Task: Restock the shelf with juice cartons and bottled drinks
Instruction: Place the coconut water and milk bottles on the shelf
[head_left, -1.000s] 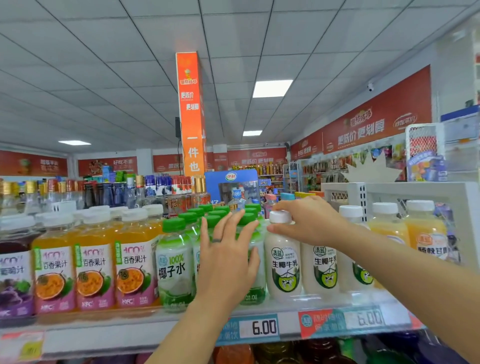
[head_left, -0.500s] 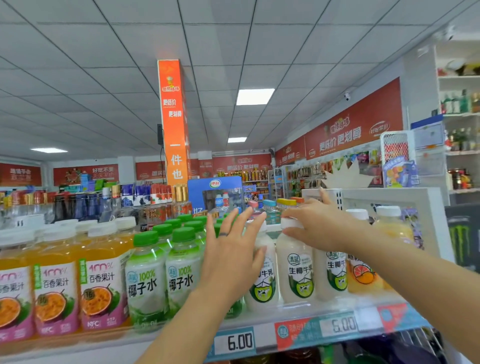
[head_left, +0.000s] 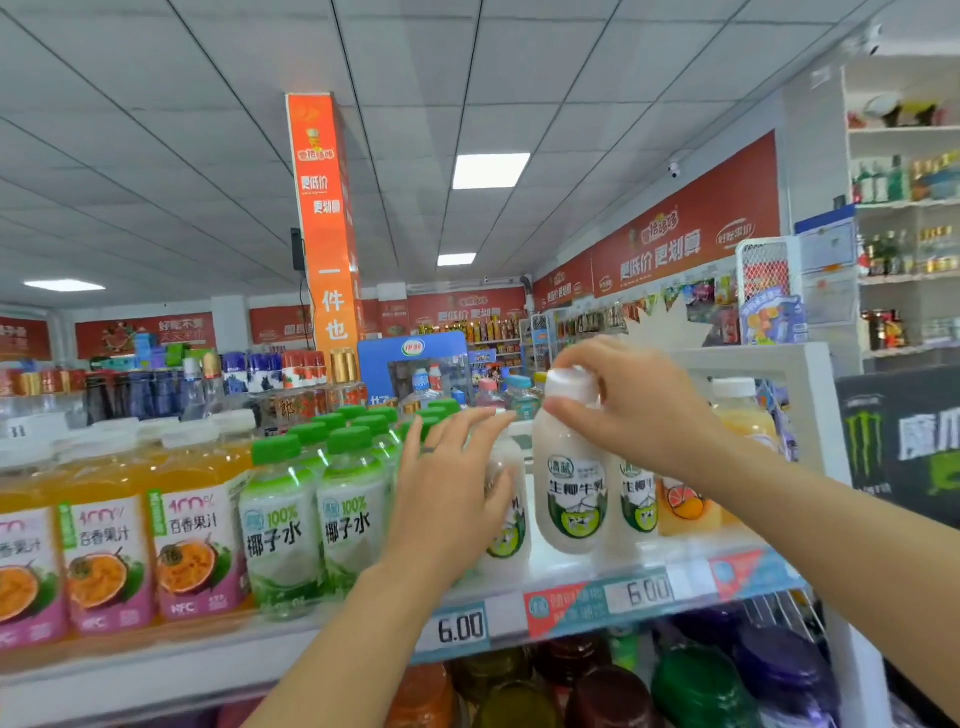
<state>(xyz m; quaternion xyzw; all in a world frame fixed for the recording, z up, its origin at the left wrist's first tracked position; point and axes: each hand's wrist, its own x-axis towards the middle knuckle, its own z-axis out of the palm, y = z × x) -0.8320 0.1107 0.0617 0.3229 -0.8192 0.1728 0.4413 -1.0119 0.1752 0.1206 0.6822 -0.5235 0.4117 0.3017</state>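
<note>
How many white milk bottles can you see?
3 white milk bottles: one behind the left hand, one held by the right hand, one right of that. Others may be hidden.

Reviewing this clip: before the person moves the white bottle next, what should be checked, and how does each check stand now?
1. Grip: the right hand holds the held bottle by its cap: ok.
2. Held bottle upright: ok.
3. Its label faces forward: ok.
4. Its base seated on the shelf: cannot tell.
5. Support: the left hand, fingers straight, touches the neighbouring white bottle: cannot tell.
</note>
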